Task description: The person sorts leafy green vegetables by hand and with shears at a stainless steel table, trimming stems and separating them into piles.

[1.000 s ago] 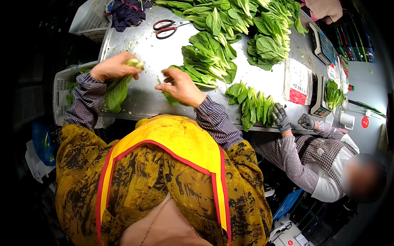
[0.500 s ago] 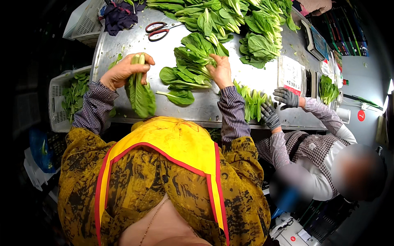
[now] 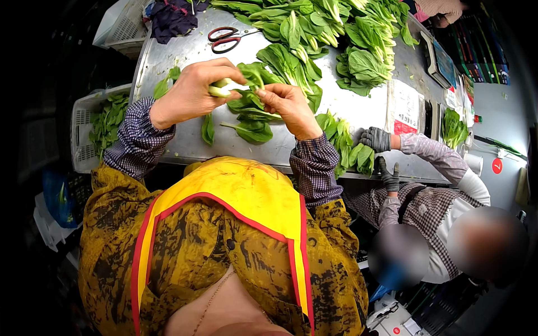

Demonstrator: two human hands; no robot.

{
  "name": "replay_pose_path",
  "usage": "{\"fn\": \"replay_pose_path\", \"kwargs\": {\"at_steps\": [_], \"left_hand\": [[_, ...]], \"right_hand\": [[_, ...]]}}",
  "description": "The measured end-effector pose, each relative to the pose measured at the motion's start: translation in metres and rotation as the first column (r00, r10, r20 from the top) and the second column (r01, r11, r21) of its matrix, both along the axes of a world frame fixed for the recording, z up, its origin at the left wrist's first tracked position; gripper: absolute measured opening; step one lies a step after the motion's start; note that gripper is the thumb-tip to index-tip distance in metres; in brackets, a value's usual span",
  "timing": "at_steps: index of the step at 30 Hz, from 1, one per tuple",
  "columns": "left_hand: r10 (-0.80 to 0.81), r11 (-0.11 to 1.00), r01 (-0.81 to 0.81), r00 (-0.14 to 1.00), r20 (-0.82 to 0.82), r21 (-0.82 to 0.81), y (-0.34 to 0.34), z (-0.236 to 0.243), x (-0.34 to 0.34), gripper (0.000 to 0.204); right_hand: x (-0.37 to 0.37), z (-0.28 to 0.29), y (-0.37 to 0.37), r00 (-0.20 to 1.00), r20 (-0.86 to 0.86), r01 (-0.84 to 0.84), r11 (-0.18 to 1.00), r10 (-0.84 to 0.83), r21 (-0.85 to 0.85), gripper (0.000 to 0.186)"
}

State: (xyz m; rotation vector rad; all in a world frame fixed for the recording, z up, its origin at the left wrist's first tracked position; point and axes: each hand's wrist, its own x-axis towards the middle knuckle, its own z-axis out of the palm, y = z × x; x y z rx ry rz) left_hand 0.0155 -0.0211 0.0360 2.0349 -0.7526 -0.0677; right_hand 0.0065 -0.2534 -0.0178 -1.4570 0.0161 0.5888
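Observation:
My left hand [image 3: 199, 89] is closed around pale stalks of leafy greens [image 3: 218, 88], raised over the steel table [image 3: 185, 151]. Just to its right my right hand [image 3: 283, 109] pinches a green leaf [image 3: 252, 73] by its stem, close to the left hand's fingertips. Beneath them lie loose leaves [image 3: 252, 130] and a bunch of greens [image 3: 286, 64], partly hidden by my hands. Red-and-black scissors [image 3: 224, 45] lie behind, near a dark purple cloth-like or leafy heap [image 3: 171, 22].
A white basket [image 3: 84, 140] of greens stands at left, another [image 3: 120, 33] behind. At right a co-worker's gloved hands [image 3: 376, 139] handle greens [image 3: 343, 140] beside a plastic pack [image 3: 403, 106], scales [image 3: 437, 61] and more greens [image 3: 454, 126]. Larger piles [image 3: 361, 67] cover the back.
My left hand has moved right with the stalks. My right hand reached into the greens, then came back beside the left, now pinching a leaf. The co-worker's hands have shifted onto their bunch.

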Motion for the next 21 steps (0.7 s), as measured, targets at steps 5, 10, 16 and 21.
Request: {"fn": "replay_pose_path", "kwargs": {"at_steps": [5,10,16,21], "left_hand": [[-0.146,0.978,0.147,0.989,-0.015,0.148,-0.012,-0.005,0.001,0.026],[0.032,0.989,-0.021,0.997,-0.076,0.149,-0.002,-0.016,-0.003,0.018],[0.098,0.984,-0.096,0.995,-0.009,0.151,0.002,-0.03,-0.008,0.011],[-0.006,0.853,-0.177,0.937,0.349,0.491,0.023,-0.039,0.005,0.018]], "right_hand": [[-0.004,0.003,0.011,0.982,-0.112,-0.127,0.973,0.151,0.194,0.026],[-0.013,-0.008,0.019,0.981,-0.192,0.082,0.897,0.003,0.434,0.03],[-0.026,-0.006,0.047,0.962,0.218,0.151,0.985,-0.167,0.088,0.018],[-0.031,-0.045,0.059,0.928,0.368,0.044,0.97,0.049,-0.238,0.013]]}}
